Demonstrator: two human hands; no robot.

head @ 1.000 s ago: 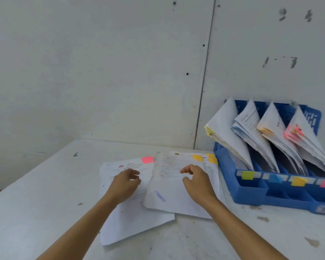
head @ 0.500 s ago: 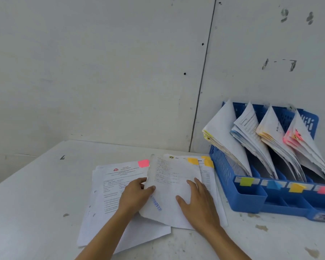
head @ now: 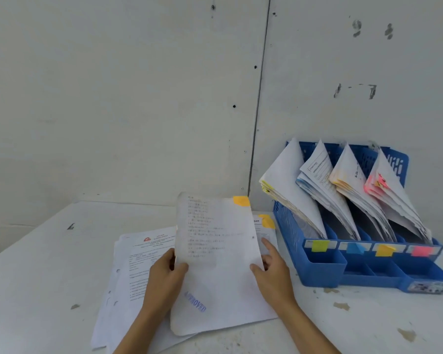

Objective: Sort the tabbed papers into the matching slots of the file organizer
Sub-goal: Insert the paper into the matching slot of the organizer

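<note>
while l hand (head: 164,274) & r hand (head: 274,275) each pinch a side edge, sheet (head: 215,251) w/ orange tab (head: 241,201) stands tilted up over the pile (head: 138,267) on the surface (head: 36,264), just left of the organizer (head: 322,269), not touching it.

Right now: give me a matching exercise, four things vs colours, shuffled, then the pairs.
Things:
1 tab on the held sheet
2 stamp on that sheet
3 leftmost slot label on the file organizer
4 rightmost slot label

Colours:
a pink
b orange
c green
d blue

Pairs: 1-b, 2-d, 3-c, 4-a
</note>
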